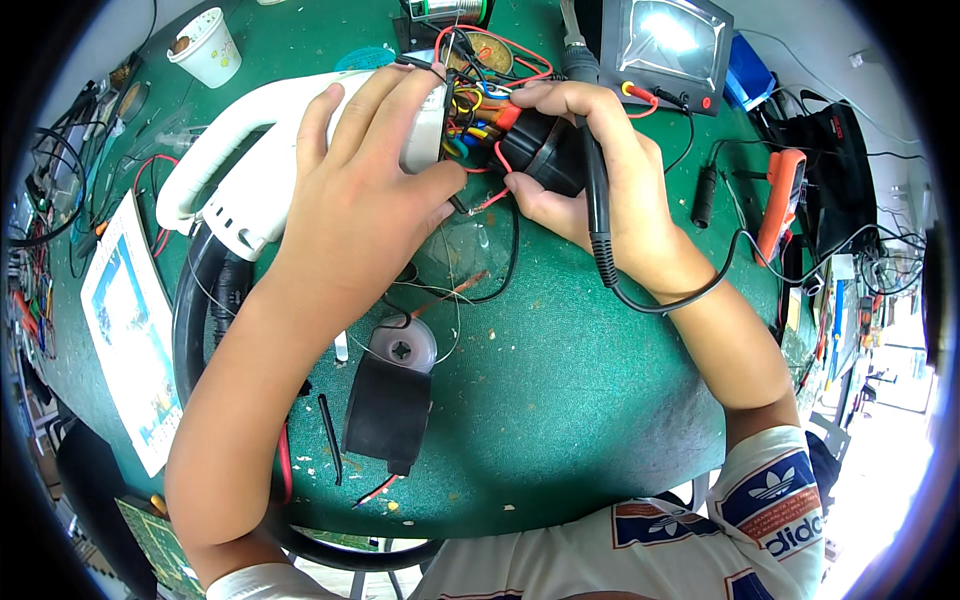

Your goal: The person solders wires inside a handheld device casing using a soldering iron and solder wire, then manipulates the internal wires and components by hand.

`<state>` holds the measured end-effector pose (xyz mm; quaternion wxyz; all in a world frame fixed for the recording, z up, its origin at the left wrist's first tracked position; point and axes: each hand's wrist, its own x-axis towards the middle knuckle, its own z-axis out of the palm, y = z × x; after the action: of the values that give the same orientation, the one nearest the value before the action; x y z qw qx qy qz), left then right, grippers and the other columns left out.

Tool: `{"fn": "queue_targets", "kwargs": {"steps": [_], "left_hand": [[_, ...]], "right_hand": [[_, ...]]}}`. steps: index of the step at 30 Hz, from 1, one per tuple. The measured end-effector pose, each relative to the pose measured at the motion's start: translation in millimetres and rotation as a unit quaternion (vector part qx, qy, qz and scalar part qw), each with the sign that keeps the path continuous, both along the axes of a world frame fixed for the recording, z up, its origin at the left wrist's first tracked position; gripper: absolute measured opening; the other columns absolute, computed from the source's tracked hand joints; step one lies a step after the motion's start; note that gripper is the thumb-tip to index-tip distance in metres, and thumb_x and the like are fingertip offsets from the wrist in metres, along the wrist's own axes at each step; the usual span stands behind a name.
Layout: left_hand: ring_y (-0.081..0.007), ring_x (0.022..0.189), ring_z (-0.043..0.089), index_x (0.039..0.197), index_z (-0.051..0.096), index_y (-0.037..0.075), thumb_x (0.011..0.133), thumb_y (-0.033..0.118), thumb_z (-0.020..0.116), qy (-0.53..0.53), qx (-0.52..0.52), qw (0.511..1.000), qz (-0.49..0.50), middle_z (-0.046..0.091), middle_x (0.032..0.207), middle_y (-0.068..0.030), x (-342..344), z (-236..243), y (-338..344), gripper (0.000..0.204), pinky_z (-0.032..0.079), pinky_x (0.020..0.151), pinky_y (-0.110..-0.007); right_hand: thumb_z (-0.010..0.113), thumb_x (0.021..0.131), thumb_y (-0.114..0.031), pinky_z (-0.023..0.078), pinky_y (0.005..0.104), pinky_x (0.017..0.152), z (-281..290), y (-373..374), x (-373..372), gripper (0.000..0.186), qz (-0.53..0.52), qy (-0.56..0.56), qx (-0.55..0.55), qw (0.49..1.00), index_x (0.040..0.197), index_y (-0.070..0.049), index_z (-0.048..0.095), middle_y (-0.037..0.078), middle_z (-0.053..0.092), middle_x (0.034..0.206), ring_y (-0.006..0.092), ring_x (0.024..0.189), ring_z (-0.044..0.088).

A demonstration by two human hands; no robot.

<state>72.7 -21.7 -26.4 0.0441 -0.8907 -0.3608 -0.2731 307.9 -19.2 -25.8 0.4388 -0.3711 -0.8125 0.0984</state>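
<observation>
L hand: clamped on white shell, 10-11 o'clk | R hand: holds black part + corded tool, 12-1 o'clk | step: prob. handling wires, 12 o'clk | next: needs steady hold

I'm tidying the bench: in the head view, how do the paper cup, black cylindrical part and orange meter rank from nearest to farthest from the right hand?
From the right hand:
1. Black cylindrical part: between its thumb and fingers.
2. Orange meter: off to its right.
3. Paper cup: far left, near the bench's back.
</observation>
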Motion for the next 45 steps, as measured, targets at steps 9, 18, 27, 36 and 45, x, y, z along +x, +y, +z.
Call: {"fn": "queue_targets", "kwargs": {"steps": [9, 18, 27, 36, 45], "left_hand": [[-0.0343, 0.138, 0.039, 0.092, 0.071, 0.014, 0.066, 0.013, 0.083, 0.019, -0.027, 0.999, 0.009, 0.043, 0.145, -0.0132, 3.1, 6.3, -3.0, 0.029, 0.025, 0.112, -0.062], [-0.0358, 0.137, 0.040, 0.089, 0.071, 0.016, 0.061, 0.016, 0.084, 0.037, -0.037, 0.998, -0.022, 0.043, 0.144, -0.0138, 13.8, 13.6, -19.4, 0.031, 0.028, 0.111, -0.062], [-0.0362, 0.135, 0.041, 0.085, 0.070, 0.015, 0.058, 0.015, 0.084, 0.030, -0.068, 0.993, -0.089, 0.046, 0.143, -0.0128, 27.4, 18.8, -36.0, 0.031, 0.030, 0.109, -0.061], [-0.0365, 0.131, 0.045, 0.083, 0.069, 0.012, 0.053, 0.012, 0.082, 0.014, -0.081, 0.987, -0.138, 0.051, 0.140, -0.0122, 34.1, 20.9, -47.1, 0.033, 0.034, 0.106, -0.053], [-0.0348, 0.129, 0.046, 0.084, 0.071, 0.013, 0.051, 0.012, 0.080, 0.030, -0.096, 0.989, -0.108, 0.053, 0.140, -0.0102, 41.1, 21.5, -45.1, 0.034, 0.033, 0.104, -0.049]], "right_hand": [[0.085, 0.065, -0.001, 0.055, 0.0387, 0.086, 4.5, -3.5, 2.1, 0.064, -0.006, -0.006, -0.039, 0.999, 0.119, -0.004, 0.050, 0.017, 0.064, 0.113, 0.0356, 0.102, 0.067], [0.085, 0.064, -0.002, 0.054, 0.0384, 0.084, 8.6, -36.9, 15.9, 0.065, -0.022, 0.015, -0.076, 0.997, 0.118, -0.004, 0.049, 0.014, 0.063, 0.109, 0.0317, 0.098, 0.065], [0.085, 0.063, 0.001, 0.054, 0.0366, 0.084, 4.2, -80.4, 28.5, 0.065, -0.036, 0.044, -0.050, 0.997, 0.118, -0.004, 0.050, 0.015, 0.063, 0.110, 0.0292, 0.096, 0.066], [0.086, 0.069, 0.002, 0.045, 0.0465, 0.099, 3.4, -112.4, 40.2, 0.077, -0.018, 0.026, -0.090, 0.995, 0.126, -0.007, 0.036, 0.021, 0.059, 0.114, 0.0313, 0.108, 0.060], [0.087, 0.070, -0.002, 0.041, 0.0534, 0.104, 2.1, -114.9, 44.5, 0.083, 0.001, 0.032, -0.106, 0.994, 0.130, -0.010, 0.030, 0.023, 0.056, 0.117, 0.0323, 0.112, 0.057]]}}
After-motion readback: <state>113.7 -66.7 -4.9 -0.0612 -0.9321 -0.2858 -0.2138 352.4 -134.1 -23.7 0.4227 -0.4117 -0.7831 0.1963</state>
